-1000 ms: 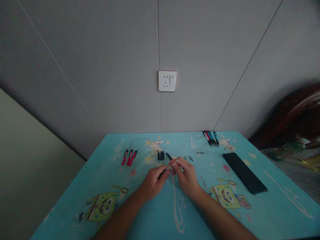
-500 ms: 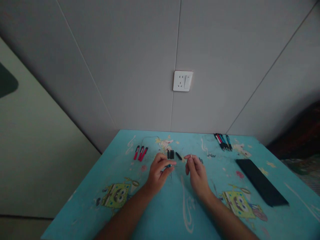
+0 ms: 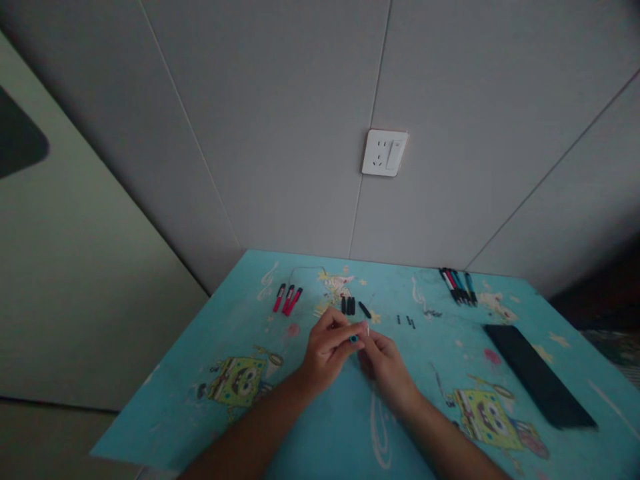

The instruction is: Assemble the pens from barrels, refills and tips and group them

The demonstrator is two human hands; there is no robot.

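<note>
Head view: table [image 3: 165,407] runs up to the grey wall [image 3: 290,133] at 12 o'clock; its left edge slants away at 9, well apart from your left hand [image 3: 327,350], printed surface spanning between. Flat black item [image 3: 537,377] at 3, well off your right hand [image 3: 386,360]; black pieces [image 3: 349,306] near, at 12. Center: your left pinches a small blue-ended piece [image 3: 354,339], rounded, darker inside; your right pinches a slim white piece [image 3: 368,330], near upright, just beside it. Can't tell if they touch.
</note>
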